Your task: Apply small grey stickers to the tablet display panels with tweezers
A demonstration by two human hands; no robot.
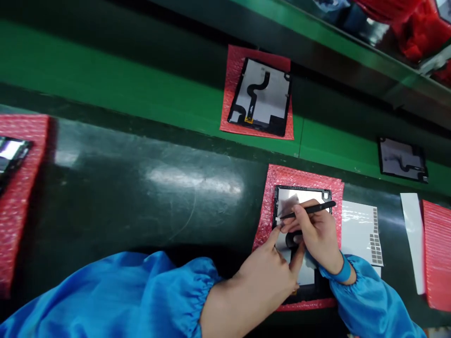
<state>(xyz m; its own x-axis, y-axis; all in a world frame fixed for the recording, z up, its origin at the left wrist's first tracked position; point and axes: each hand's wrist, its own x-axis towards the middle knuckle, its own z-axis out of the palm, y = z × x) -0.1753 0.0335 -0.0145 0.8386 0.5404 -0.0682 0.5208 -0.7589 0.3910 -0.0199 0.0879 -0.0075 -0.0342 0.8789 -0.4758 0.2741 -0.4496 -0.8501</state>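
Note:
A tablet screen panel [305, 277] with a pale back, dark frame and black flex cable lies on a red bubble-wrap sheet [266, 218] on the bench. My right hand [317, 230] grips slim black tweezers [319, 207] above the panel's upper half. Their tip points left, near a small white piece [278, 219] at the panel's left edge. Lower down, my left hand [269, 277] rests over the panel with two fingers spread, one reaching the left edge, the other close below my right hand. Its remaining fingers are partly hidden. My hands cover much of the panel's middle.
Right of the panel lies a white sheet [357, 230] with rows of small grey stickers [376, 249]. More panels rest on the green ledge [158, 105]: one on red wrap [262, 94], one bare panel [403, 162]. Red bubble wrap [31, 197] holds another device at left.

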